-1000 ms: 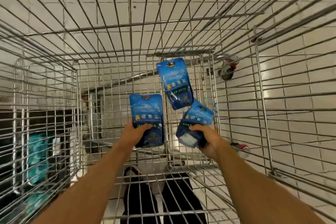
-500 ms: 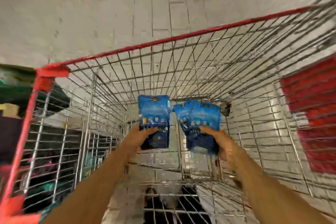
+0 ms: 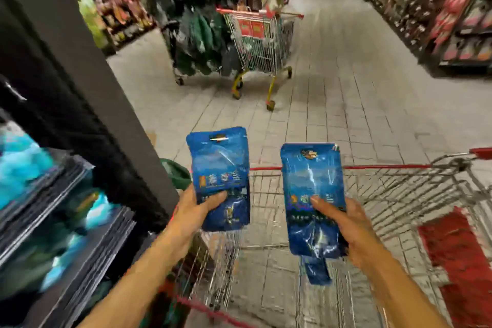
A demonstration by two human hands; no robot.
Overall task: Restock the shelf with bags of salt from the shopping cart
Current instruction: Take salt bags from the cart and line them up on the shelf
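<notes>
My left hand (image 3: 195,212) grips a blue bag of salt (image 3: 219,168) by its lower part, held upright above the left side of the shopping cart (image 3: 426,189). In my right hand (image 3: 348,224) is a stack of blue salt bags (image 3: 310,189), thumb across the front; a second bag's end (image 3: 316,271) hangs below it. Both hands are raised over the wire cart with its red rim. The dark shelf (image 3: 80,221) with blurred blue packs stands at the left.
A black shelf upright (image 3: 87,66) rises right beside my left arm. Another cart (image 3: 262,42) loaded with green and red goods stands ahead in the tiled aisle. Stocked shelves (image 3: 458,16) line the right side. A red panel (image 3: 458,255) hangs on my cart's right wall.
My hands lifted the salt bags up out of the cart basket. My view swung up from the cart's inside to the aisle and the shelf on the left.
</notes>
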